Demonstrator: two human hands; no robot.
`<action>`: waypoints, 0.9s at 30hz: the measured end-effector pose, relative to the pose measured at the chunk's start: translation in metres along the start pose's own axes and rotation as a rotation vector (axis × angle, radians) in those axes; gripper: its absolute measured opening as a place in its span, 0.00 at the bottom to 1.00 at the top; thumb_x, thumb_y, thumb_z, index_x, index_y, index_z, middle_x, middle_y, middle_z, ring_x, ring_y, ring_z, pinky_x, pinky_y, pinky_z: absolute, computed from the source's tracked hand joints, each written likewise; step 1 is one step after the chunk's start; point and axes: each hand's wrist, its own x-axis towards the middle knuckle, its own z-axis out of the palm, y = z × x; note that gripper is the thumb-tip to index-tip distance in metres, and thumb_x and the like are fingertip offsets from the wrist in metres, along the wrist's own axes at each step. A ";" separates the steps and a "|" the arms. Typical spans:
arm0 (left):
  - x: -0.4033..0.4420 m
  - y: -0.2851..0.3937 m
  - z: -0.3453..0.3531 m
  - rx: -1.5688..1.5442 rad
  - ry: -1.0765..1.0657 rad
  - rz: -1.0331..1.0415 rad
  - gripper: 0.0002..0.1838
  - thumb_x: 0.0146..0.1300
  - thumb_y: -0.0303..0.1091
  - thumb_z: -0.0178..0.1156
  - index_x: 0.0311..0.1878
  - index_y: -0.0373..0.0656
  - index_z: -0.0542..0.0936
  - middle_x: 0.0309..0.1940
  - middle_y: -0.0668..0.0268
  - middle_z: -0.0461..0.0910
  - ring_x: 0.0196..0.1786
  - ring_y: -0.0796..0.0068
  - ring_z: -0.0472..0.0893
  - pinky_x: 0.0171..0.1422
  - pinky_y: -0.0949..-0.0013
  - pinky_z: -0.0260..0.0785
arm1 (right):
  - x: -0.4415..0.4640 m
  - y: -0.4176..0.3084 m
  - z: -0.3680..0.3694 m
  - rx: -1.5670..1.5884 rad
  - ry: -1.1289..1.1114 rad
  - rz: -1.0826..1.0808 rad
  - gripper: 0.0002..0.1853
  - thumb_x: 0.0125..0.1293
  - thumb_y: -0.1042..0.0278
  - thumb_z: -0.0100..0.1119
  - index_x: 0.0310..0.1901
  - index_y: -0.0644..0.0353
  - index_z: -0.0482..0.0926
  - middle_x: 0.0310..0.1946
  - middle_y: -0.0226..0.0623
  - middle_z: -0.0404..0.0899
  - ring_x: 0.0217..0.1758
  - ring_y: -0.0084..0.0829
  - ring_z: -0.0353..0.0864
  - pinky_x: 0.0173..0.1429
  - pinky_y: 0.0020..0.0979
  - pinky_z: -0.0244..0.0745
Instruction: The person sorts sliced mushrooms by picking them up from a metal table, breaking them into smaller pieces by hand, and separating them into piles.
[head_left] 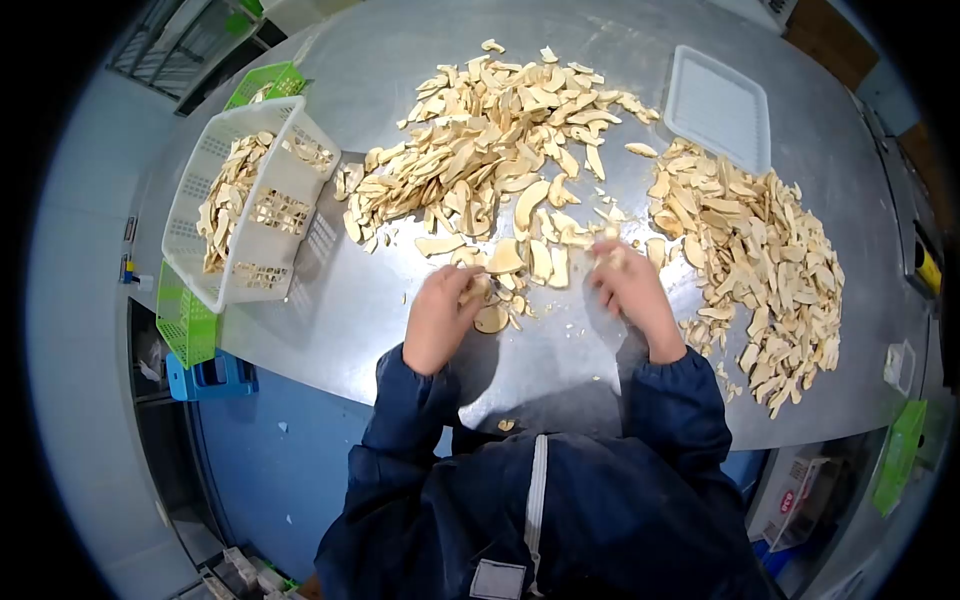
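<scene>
Pale mushroom slices (pixel 480 140) form a large heap at the middle of the metal table, and a second heap of mushroom slices (pixel 770 260) spreads on the right. My left hand (pixel 438 315) is at the near edge of the middle heap, its fingers curled around a mushroom slice (pixel 481 288). Loose slices and crumbs lie just beside its fingertips. Between the two heaps, my right hand (pixel 633 290) is raised a little, its fingers bent and blurred. Small pale mushroom pieces (pixel 612 256) show at its fingertips.
A white basket (pixel 270 290) with mushroom slices stands at the left, with a green basket (pixel 187 315) by the table edge and another green basket (pixel 285 78) behind. A white tray (pixel 720 105) lies at the back right. Below left is a blue stool (pixel 215 378).
</scene>
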 end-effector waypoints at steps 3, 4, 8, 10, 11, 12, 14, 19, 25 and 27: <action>0.018 -0.009 0.011 0.174 0.106 0.144 0.12 0.52 0.26 0.60 0.42 0.39 0.79 0.37 0.56 0.75 0.42 0.56 0.74 0.48 0.63 0.68 | 0.009 0.003 -0.005 0.175 0.189 -0.164 0.12 0.61 0.73 0.51 0.46 0.63 0.75 0.24 0.31 0.75 0.15 0.15 0.67 0.16 0.19 0.58; 0.022 -0.011 0.013 0.208 0.103 0.178 0.12 0.52 0.26 0.60 0.42 0.38 0.78 0.38 0.56 0.75 0.43 0.56 0.73 0.49 0.62 0.68 | 0.009 0.003 -0.002 0.212 0.175 -0.164 0.11 0.61 0.73 0.51 0.45 0.62 0.76 0.24 0.31 0.75 0.15 0.15 0.66 0.15 0.18 0.57; 0.026 -0.011 0.016 0.209 0.045 0.172 0.11 0.54 0.27 0.60 0.41 0.37 0.77 0.34 0.59 0.75 0.38 0.58 0.74 0.43 0.64 0.68 | 0.010 0.006 0.008 0.266 0.123 -0.174 0.10 0.61 0.73 0.52 0.43 0.62 0.77 0.24 0.30 0.76 0.14 0.13 0.64 0.15 0.17 0.54; 0.023 -0.012 0.016 0.110 -0.018 0.067 0.09 0.56 0.27 0.59 0.40 0.37 0.76 0.31 0.63 0.76 0.35 0.65 0.75 0.40 0.67 0.67 | 0.012 0.009 0.010 0.246 0.113 -0.180 0.10 0.61 0.73 0.52 0.43 0.62 0.77 0.24 0.30 0.76 0.14 0.13 0.64 0.15 0.18 0.53; 0.022 -0.011 0.013 -0.097 -0.093 -0.070 0.08 0.57 0.27 0.59 0.39 0.36 0.76 0.30 0.66 0.76 0.33 0.71 0.75 0.38 0.70 0.66 | 0.012 0.009 0.011 0.230 0.100 -0.176 0.09 0.61 0.73 0.52 0.43 0.62 0.77 0.23 0.30 0.76 0.14 0.13 0.64 0.16 0.17 0.54; 0.021 -0.009 0.010 -0.304 -0.167 -0.206 0.07 0.59 0.28 0.58 0.39 0.36 0.76 0.29 0.68 0.76 0.32 0.76 0.74 0.36 0.73 0.65 | 0.011 0.008 0.013 0.214 0.087 -0.171 0.09 0.62 0.73 0.52 0.43 0.63 0.77 0.23 0.30 0.75 0.15 0.13 0.64 0.16 0.17 0.54; 0.019 -0.005 0.012 -0.710 -0.231 -0.294 0.08 0.62 0.30 0.58 0.40 0.35 0.78 0.23 0.75 0.73 0.23 0.88 0.66 0.28 0.80 0.59 | 0.010 0.009 0.014 0.190 0.047 -0.168 0.09 0.63 0.73 0.53 0.44 0.63 0.77 0.23 0.30 0.75 0.15 0.13 0.64 0.17 0.17 0.54; 0.019 0.009 0.019 -0.597 -0.189 -0.187 0.08 0.59 0.28 0.59 0.41 0.37 0.79 0.23 0.71 0.74 0.25 0.81 0.72 0.28 0.77 0.63 | 0.003 0.005 0.020 0.261 -0.126 -0.158 0.10 0.64 0.72 0.53 0.45 0.64 0.77 0.22 0.29 0.74 0.15 0.13 0.64 0.17 0.17 0.54; 0.017 0.036 0.046 0.021 0.212 0.248 0.09 0.53 0.24 0.62 0.39 0.42 0.81 0.29 0.62 0.76 0.29 0.66 0.78 0.31 0.68 0.70 | 0.006 0.010 0.024 0.414 -0.100 -0.169 0.10 0.64 0.73 0.53 0.45 0.65 0.76 0.24 0.33 0.76 0.15 0.14 0.65 0.17 0.16 0.54; 0.015 0.042 0.045 -0.133 0.161 0.214 0.14 0.53 0.24 0.62 0.44 0.42 0.80 0.30 0.62 0.76 0.30 0.68 0.78 0.31 0.70 0.72 | 0.006 0.010 0.023 0.429 -0.057 -0.168 0.09 0.64 0.74 0.53 0.45 0.65 0.76 0.24 0.33 0.77 0.16 0.14 0.65 0.17 0.16 0.54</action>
